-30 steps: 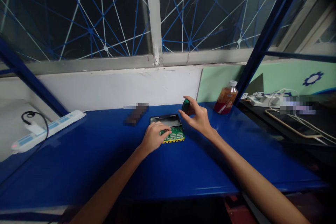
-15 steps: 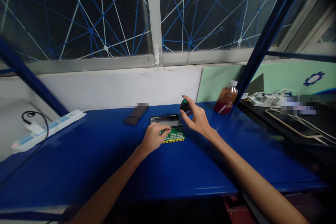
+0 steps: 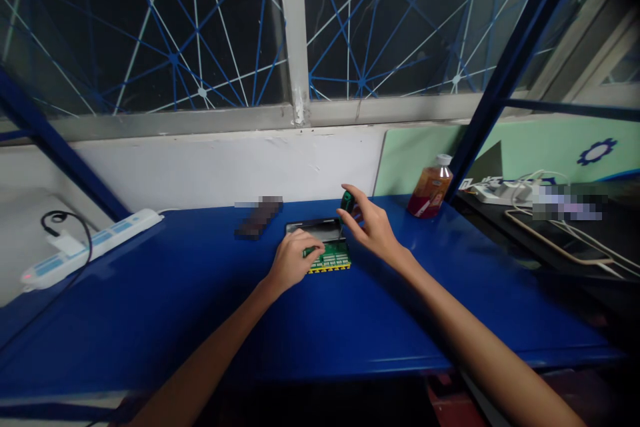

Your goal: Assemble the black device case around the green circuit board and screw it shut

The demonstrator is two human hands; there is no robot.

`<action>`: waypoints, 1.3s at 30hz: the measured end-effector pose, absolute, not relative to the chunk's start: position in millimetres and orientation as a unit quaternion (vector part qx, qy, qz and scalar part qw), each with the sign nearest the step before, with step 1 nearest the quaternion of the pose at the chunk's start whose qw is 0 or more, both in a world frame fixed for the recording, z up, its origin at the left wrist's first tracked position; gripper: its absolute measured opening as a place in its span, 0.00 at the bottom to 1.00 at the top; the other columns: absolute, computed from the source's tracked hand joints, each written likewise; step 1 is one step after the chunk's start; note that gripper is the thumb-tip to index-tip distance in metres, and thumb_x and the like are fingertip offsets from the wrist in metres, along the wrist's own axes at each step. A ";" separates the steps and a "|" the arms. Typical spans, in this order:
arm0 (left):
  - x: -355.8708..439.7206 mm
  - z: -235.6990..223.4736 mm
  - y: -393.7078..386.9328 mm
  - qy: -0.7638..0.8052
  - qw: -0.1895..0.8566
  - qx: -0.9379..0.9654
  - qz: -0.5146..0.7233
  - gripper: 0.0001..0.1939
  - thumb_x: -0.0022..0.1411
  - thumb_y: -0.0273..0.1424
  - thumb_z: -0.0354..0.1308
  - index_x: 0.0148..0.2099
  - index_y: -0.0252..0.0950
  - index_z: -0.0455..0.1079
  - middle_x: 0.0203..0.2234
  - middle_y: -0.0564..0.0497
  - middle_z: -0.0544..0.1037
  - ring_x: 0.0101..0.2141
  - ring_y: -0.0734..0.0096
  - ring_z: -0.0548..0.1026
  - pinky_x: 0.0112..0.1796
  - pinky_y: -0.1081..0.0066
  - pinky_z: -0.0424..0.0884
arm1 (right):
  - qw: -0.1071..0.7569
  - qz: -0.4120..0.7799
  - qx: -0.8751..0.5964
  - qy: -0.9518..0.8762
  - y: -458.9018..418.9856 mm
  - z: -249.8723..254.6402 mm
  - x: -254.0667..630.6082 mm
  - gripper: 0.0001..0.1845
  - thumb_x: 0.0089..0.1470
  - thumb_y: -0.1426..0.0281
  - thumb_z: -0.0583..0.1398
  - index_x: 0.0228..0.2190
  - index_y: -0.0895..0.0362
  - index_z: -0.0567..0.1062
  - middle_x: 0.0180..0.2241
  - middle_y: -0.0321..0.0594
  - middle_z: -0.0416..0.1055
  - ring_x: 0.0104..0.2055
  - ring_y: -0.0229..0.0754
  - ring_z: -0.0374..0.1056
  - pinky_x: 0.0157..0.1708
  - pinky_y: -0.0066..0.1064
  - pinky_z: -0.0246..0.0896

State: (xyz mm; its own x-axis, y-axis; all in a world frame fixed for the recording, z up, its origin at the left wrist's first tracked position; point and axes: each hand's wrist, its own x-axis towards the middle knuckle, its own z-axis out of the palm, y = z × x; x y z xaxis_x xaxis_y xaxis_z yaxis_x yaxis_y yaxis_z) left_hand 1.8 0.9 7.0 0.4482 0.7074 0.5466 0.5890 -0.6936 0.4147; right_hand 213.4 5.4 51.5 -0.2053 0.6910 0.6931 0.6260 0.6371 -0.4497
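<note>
A green circuit board with rows of pale parts and a yellow strip along its near edge lies on the blue table. My left hand rests over the board's left side, fingers curled; what they pinch, if anything, is hidden. Behind the board is a shallow black case, partly covered by that hand. Above the board's right side, my right hand grips a screwdriver by its green and black handle. Its thin shaft points down toward the board's right side; whether the tip touches is too small to tell.
A blurred dark oblong item lies behind and left of the case. To the far left is a white power strip with a black cable. A drink bottle stands at the back right, near a phone and white cables.
My right hand has shifted slightly left with the screwdriver, and the handle has turned a little. My left hand and the board stay nearly where they were.
</note>
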 end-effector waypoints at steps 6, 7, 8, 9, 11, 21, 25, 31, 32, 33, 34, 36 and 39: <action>3.7 2.5 2.4 0.393 0.153 0.834 0.356 0.06 0.59 0.26 0.60 0.31 0.37 0.76 0.26 0.52 0.79 0.27 0.70 0.73 0.32 0.71 0.68 | 0.453 0.037 -0.428 -0.781 6.2 51.9 212.8 0.29 0.63 0.64 0.49 0.63 0.53 0.51 0.36 0.44 0.73 0.31 0.44 0.70 0.34 0.39 0.67; 4.0 2.7 2.6 0.396 0.161 0.831 0.357 0.06 0.58 0.25 0.60 0.30 0.37 0.76 0.25 0.52 0.79 0.27 0.71 0.73 0.32 0.72 0.68 | 0.453 0.038 -0.428 -0.781 6.3 52.0 213.0 0.29 0.62 0.64 0.50 0.63 0.54 0.52 0.36 0.44 0.73 0.30 0.44 0.70 0.34 0.39 0.67; 4.1 3.1 2.7 0.398 0.168 0.828 0.357 0.05 0.58 0.25 0.60 0.30 0.37 0.76 0.25 0.53 0.79 0.26 0.71 0.73 0.32 0.72 0.68 | 0.455 0.038 -0.430 -0.779 6.4 52.1 213.1 0.29 0.62 0.64 0.50 0.62 0.54 0.53 0.35 0.43 0.73 0.29 0.43 0.70 0.33 0.39 0.67; 4.2 3.6 2.7 0.400 0.172 0.826 0.358 0.05 0.57 0.25 0.61 0.30 0.36 0.76 0.25 0.53 0.79 0.27 0.71 0.73 0.31 0.73 0.68 | 0.456 0.036 -0.434 -0.776 6.4 52.1 213.1 0.29 0.62 0.63 0.51 0.62 0.54 0.55 0.34 0.43 0.73 0.28 0.43 0.69 0.32 0.38 0.67; 4.3 4.8 2.6 0.402 0.179 0.824 0.357 0.05 0.57 0.25 0.60 0.30 0.36 0.76 0.24 0.52 0.79 0.27 0.71 0.73 0.31 0.73 0.68 | 0.455 0.025 -0.443 -0.772 6.4 52.1 212.9 0.28 0.61 0.62 0.52 0.61 0.53 0.57 0.33 0.43 0.73 0.28 0.43 0.69 0.32 0.38 0.66; 4.5 5.1 1.8 0.408 0.187 0.820 0.355 0.05 0.56 0.24 0.60 0.30 0.36 0.76 0.25 0.52 0.79 0.28 0.71 0.74 0.30 0.74 0.67 | 0.450 0.021 -0.443 -0.775 9.2 49.9 214.4 0.30 0.60 0.61 0.53 0.61 0.53 0.55 0.34 0.43 0.72 0.28 0.43 0.68 0.31 0.37 0.66; 4.5 6.0 1.6 0.414 0.185 0.820 0.349 0.05 0.57 0.24 0.60 0.30 0.36 0.77 0.25 0.51 0.79 0.29 0.71 0.74 0.31 0.74 0.66 | 0.431 0.031 -0.436 -0.789 9.5 48.9 214.4 0.33 0.59 0.62 0.53 0.63 0.53 0.50 0.37 0.44 0.72 0.24 0.40 0.66 0.29 0.37 0.66; 5.0 6.6 0.9 0.422 0.187 0.820 0.339 0.06 0.57 0.24 0.60 0.31 0.35 0.77 0.26 0.52 0.79 0.30 0.71 0.74 0.32 0.75 0.66 | 0.441 0.029 -0.436 -0.784 10.1 45.2 212.1 0.33 0.58 0.62 0.55 0.62 0.54 0.52 0.31 0.40 0.70 0.28 0.42 0.67 0.31 0.36 0.66; 5.1 6.5 0.8 0.421 0.186 0.821 0.339 0.06 0.57 0.23 0.59 0.30 0.36 0.77 0.26 0.52 0.79 0.30 0.71 0.74 0.32 0.75 0.66 | 0.441 0.023 -0.438 -0.783 9.7 45.0 211.4 0.33 0.58 0.61 0.55 0.62 0.54 0.52 0.31 0.40 0.70 0.29 0.42 0.67 0.31 0.37 0.66; 5.2 6.4 0.8 0.420 0.184 0.821 0.340 0.06 0.57 0.23 0.59 0.30 0.36 0.77 0.27 0.52 0.79 0.30 0.70 0.74 0.32 0.74 0.66 | 0.440 0.021 -0.437 -0.784 9.3 45.0 210.8 0.34 0.58 0.61 0.55 0.62 0.54 0.52 0.32 0.41 0.70 0.28 0.42 0.67 0.31 0.37 0.66; 5.3 6.4 0.7 0.419 0.183 0.822 0.339 0.06 0.57 0.22 0.59 0.30 0.36 0.77 0.26 0.52 0.80 0.30 0.70 0.74 0.32 0.74 0.65 | 0.439 0.022 -0.435 -0.786 8.9 45.1 210.3 0.34 0.59 0.62 0.54 0.63 0.54 0.51 0.34 0.42 0.70 0.28 0.42 0.67 0.31 0.37 0.66; 5.4 6.2 0.5 0.418 0.180 0.823 0.341 0.07 0.57 0.22 0.60 0.30 0.36 0.77 0.26 0.53 0.80 0.30 0.70 0.74 0.32 0.74 0.65 | 0.441 0.032 -0.425 -0.790 8.4 45.3 210.0 0.33 0.60 0.64 0.52 0.63 0.54 0.48 0.37 0.44 0.71 0.28 0.41 0.67 0.30 0.37 0.66; 5.1 5.8 0.4 0.418 0.173 0.825 0.340 0.07 0.56 0.22 0.60 0.29 0.36 0.76 0.26 0.53 0.79 0.30 0.70 0.74 0.33 0.74 0.65 | 0.450 0.034 -0.425 -0.785 8.9 45.0 210.4 0.33 0.60 0.64 0.53 0.63 0.54 0.49 0.34 0.42 0.71 0.29 0.43 0.68 0.31 0.37 0.66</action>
